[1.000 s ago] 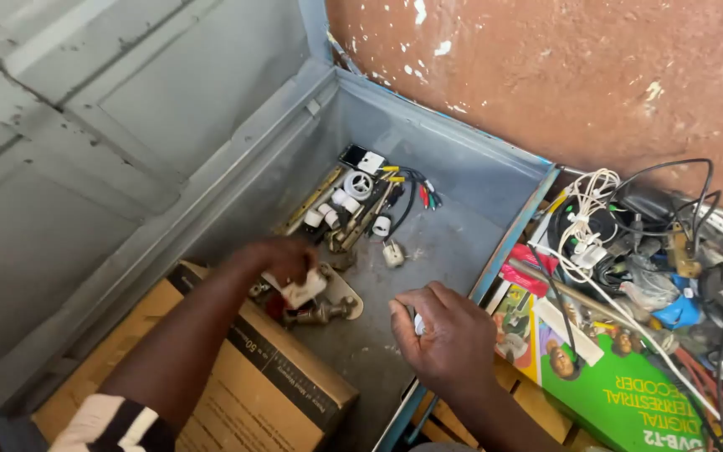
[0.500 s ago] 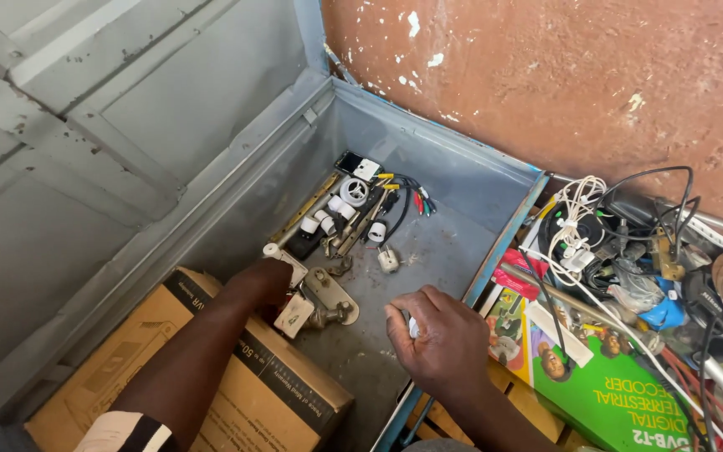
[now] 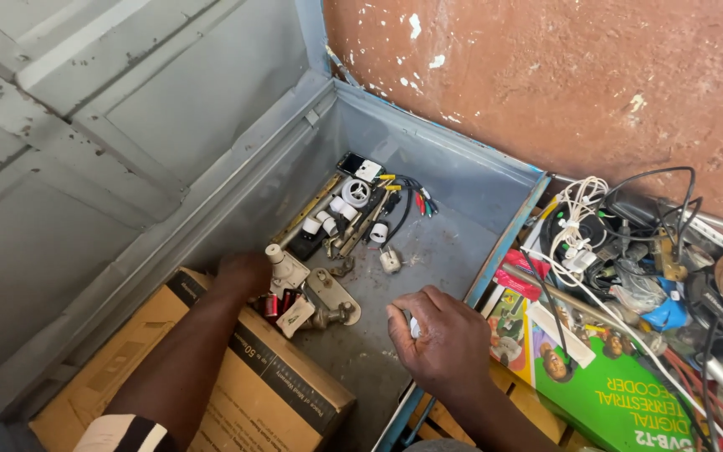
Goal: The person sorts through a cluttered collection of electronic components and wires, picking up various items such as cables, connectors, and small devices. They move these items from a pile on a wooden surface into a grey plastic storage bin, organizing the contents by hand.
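A single head-worn camera looks steeply down from close above into an open grey metal box (image 3: 428, 251), facing its far corner against a reddish plaster wall (image 3: 562, 84). The box's raised lid fills the left; both forearms enter from the bottom edge.

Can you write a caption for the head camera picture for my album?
Left hand reaches among small fittings in a grey metal box, while the right hand pinches a small white piece.

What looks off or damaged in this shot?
The reddish wall has chipped patches showing white. Cables lie tangled in a heap right of the metal box. Small fittings are piled loosely in the box's far corner.
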